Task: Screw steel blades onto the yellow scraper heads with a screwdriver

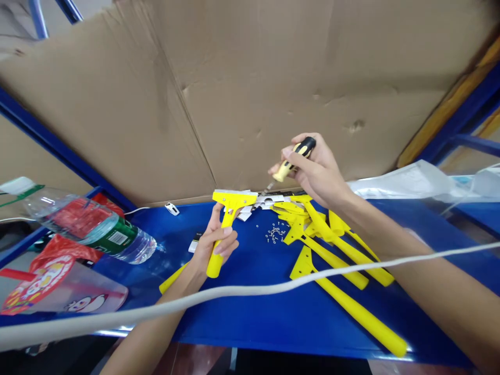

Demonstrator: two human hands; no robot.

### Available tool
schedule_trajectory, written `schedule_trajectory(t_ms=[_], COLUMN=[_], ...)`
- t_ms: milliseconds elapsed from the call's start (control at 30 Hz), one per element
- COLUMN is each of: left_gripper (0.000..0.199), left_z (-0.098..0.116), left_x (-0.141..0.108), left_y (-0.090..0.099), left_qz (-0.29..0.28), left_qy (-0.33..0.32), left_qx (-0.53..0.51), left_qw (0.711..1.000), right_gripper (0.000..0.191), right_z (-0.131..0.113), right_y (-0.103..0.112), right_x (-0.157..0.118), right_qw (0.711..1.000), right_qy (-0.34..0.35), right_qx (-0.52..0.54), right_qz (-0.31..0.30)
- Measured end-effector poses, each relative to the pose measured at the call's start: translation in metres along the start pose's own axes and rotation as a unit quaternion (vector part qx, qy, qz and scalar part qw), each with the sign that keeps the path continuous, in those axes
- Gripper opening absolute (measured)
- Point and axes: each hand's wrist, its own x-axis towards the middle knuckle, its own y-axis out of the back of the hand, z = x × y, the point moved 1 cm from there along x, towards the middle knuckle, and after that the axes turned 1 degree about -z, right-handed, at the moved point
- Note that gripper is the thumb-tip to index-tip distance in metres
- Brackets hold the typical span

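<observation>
L hand point(216, 240) is holding a yellow scraper point(230, 210) by its handle, fingers clamping round it, w/ the wide head sitting up top, over the blue worktop point(250, 312). R hand point(322, 172) is gripping a screwdriver point(292, 162), fingers wrapping round its black & yellow handle, tip slanting down near the R end of the head. The view isn't showing if the tip is touching anything. The step in hand is prob screw work on this scraper. Next move is prob calling for keeping the scraper still & lining the tip up w/ a screw spot. Loose screws point(274, 232) are lying nearby, thin metal bits point(279, 198) are lying just beside the head, & more yellow scraper handles point(355, 251) are lying in a heap on the R. A bottle point(119, 238) & a cup point(97, 291) are leaning over on the far L
</observation>
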Motion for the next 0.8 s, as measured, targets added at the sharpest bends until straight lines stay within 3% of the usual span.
schedule_trajectory(t_ms=[67,167,267,433,633,800], left_gripper=[0.085,0.089,0.091,0.094,0.097,0.091], left_z=[0.005,0.008,0.006,0.001,-0.006,-0.012], left_x=[-0.004,-0.006,-0.007,-0.007,-0.007,-0.011], left_y=[0.003,0.009,0.012,0.014,0.024,0.036], left_qz=[-0.019,-0.037,-0.058,-0.114,-0.053,-0.119], left_qy=[-0.010,-0.030,-0.037,-0.016,0.013,0.122], left_qx=[-0.017,-0.035,-0.046,-0.066,-0.059,-0.086], left_qw=[1.000,0.998,0.997,0.991,0.997,0.982], right_gripper=[0.043,0.038,0.032,0.036,0.036,0.041], right_z=[-0.003,0.004,0.017,0.032,0.043,0.049], right_y=[-0.001,-0.011,-0.023,-0.033,-0.038,-0.045], right_x=[-0.002,-0.013,-0.024,-0.031,-0.038,-0.044], right_qw=[0.996,0.975,0.957,0.950,0.968,0.979], right_qy=[-0.060,-0.152,-0.190,-0.205,-0.129,-0.100], right_qx=[0.050,0.060,0.074,0.106,0.091,0.083], right_qz=[-0.032,-0.148,-0.208,-0.212,-0.196,-0.155])
